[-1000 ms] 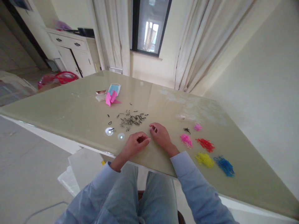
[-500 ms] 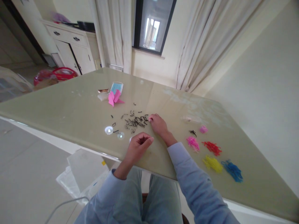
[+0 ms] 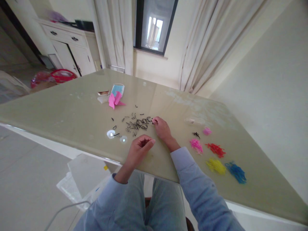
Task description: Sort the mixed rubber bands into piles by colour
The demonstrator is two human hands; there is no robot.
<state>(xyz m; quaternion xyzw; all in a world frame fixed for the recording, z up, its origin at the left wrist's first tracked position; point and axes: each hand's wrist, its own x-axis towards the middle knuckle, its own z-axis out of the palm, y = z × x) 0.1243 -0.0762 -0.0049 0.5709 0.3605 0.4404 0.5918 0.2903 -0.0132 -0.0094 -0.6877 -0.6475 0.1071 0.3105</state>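
A scattered pile of small black rubber bands lies on the glossy table. At the pile's right edge is my right hand, with thumb and forefinger pinched together on a black band at the fingertips. My left hand is nearer the table's front edge, just below the pile. Its fingers are curled in and the thumb lies along them; whatever is inside the curl is hidden.
To the right lie heaps of pink, red, yellow and blue bands, plus a small black heap. A clear plastic piece sits behind them. Pink paper and a blue face mask are back left.
The whole view has shifted slightly. My right hand stays at the pile's right edge, its fingertips pinched. My left hand keeps nearly the same curled pose.
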